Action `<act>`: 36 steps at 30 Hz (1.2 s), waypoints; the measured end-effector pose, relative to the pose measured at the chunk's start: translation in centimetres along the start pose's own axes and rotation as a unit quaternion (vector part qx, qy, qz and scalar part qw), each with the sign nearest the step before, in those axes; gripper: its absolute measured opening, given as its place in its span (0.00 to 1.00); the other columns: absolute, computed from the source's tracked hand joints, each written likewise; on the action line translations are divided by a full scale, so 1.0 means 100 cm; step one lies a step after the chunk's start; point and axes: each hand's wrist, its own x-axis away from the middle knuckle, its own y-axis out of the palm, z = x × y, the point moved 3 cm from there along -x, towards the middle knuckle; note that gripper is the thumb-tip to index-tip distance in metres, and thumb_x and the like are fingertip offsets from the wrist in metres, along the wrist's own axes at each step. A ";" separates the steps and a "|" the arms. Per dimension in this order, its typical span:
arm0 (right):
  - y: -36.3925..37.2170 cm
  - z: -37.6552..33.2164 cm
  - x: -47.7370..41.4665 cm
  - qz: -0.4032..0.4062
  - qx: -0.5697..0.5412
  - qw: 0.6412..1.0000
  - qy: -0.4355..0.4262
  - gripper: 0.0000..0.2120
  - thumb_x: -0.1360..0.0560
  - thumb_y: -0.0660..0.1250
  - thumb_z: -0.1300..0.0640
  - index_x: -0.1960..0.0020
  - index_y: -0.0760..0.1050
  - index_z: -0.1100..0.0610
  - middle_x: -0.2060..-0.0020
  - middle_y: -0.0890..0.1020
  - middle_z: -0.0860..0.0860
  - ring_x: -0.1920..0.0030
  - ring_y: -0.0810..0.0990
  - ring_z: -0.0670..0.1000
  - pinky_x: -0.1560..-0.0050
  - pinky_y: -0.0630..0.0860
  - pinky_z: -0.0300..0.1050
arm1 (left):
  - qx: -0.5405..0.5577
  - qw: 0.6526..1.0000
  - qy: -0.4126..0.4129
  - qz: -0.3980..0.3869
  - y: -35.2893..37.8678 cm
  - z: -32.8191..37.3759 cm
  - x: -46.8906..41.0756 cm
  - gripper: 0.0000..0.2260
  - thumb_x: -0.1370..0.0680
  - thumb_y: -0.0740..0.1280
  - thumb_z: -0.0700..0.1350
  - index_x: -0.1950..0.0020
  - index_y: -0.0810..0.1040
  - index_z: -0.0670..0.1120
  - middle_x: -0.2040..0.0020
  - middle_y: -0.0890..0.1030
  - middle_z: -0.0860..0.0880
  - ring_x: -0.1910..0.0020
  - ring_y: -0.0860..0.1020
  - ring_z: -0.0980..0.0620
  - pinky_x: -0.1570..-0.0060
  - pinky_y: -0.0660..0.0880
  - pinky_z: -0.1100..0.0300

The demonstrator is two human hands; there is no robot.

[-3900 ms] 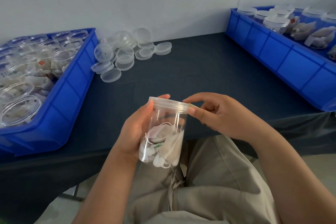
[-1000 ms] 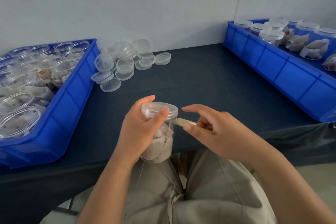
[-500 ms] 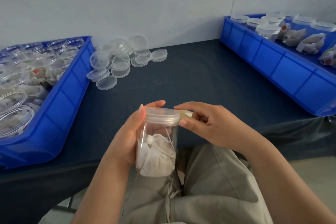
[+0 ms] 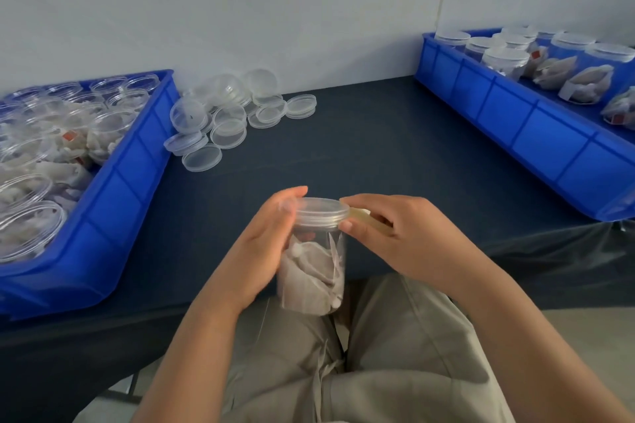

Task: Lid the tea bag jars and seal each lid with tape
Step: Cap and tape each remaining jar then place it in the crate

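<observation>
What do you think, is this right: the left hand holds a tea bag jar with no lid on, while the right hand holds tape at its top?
Not quite. The head view shows the lid already on the jar. The rest stands: the left hand holds it, and the right hand holds tape at its top.

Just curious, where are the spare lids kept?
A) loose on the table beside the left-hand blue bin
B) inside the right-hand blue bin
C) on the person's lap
A: the loose lids lie in a heap on the dark table, just right of the left blue bin.
</observation>
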 end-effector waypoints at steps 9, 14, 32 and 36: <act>0.015 -0.024 0.008 0.065 0.016 0.998 -0.018 0.29 0.20 0.52 0.25 0.31 0.78 0.38 0.48 0.84 0.36 0.48 0.81 0.41 0.51 0.77 0.39 | -0.078 0.992 0.048 0.091 0.003 0.021 0.013 0.41 0.31 0.70 0.74 0.21 0.65 0.65 0.33 0.79 0.64 0.37 0.79 0.67 0.43 0.76 0.70; 0.019 -0.033 0.009 0.068 0.029 0.997 -0.038 0.27 0.20 0.54 0.24 0.31 0.76 0.37 0.50 0.82 0.33 0.50 0.80 0.38 0.55 0.72 0.31 | -0.084 0.984 0.085 0.133 -0.001 0.024 0.010 0.36 0.33 0.76 0.70 0.27 0.73 0.63 0.37 0.81 0.62 0.38 0.81 0.61 0.45 0.77 0.70; -0.012 -0.005 0.007 -0.034 0.025 0.997 -0.067 0.12 0.16 0.61 0.36 0.35 0.73 0.34 0.57 0.75 0.22 0.57 0.78 0.35 0.55 0.71 0.26 | -0.012 0.995 0.046 0.092 -0.017 0.016 -0.004 0.25 0.29 0.73 0.70 0.33 0.78 0.66 0.39 0.86 0.57 0.40 0.85 0.54 0.45 0.80 0.60; -0.013 0.008 0.002 -0.059 -0.002 0.998 -0.034 0.13 0.18 0.59 0.31 0.37 0.72 0.31 0.58 0.80 0.48 0.61 0.78 0.49 0.61 0.75 0.37 | 0.107 0.994 0.005 0.027 -0.016 0.007 -0.001 0.33 0.28 0.72 0.74 0.27 0.77 0.59 0.35 0.85 0.44 0.42 0.86 0.44 0.45 0.81 0.51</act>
